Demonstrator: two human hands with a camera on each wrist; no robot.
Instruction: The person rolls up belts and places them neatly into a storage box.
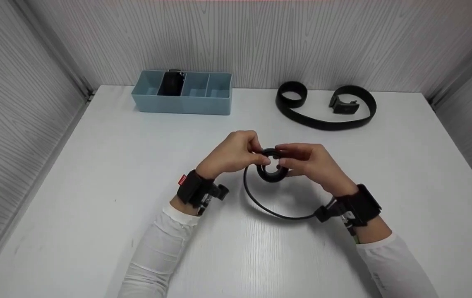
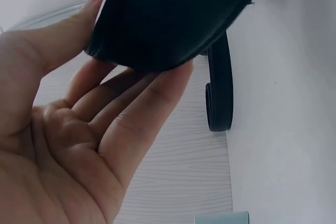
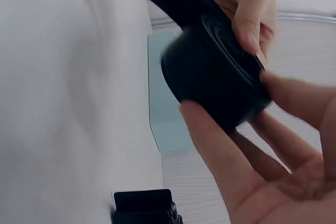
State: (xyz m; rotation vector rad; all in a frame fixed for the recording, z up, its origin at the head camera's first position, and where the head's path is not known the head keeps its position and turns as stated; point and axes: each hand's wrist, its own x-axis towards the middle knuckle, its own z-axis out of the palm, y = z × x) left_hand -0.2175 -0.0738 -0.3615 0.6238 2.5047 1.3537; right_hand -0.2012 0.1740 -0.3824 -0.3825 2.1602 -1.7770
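Over the middle of the table, both hands hold a black belt [image 1: 273, 178] wound into a round coil. My left hand [image 1: 236, 153] pinches the coil's left side between thumb and fingers. On the opposite side, my right hand [image 1: 312, 165] grips it, thumb near the inner turns and fingers along the outside. The unrolled part of the belt curves down and right toward the right wrist. In the left wrist view the wide face of the coil [image 2: 168, 19] spans thumb and fingertips. The right wrist view shows the layered edge of the coil [image 3: 210, 82].
A blue-grey divided tray [image 1: 182, 105] stands at the back left, with a rolled black belt [image 1: 172, 84] in one compartment. At the back right lies another black belt [image 1: 327, 125], one end coiled, the other with a buckle [image 1: 344, 106]. Wood-grain walls enclose the white table [image 1: 95, 186].
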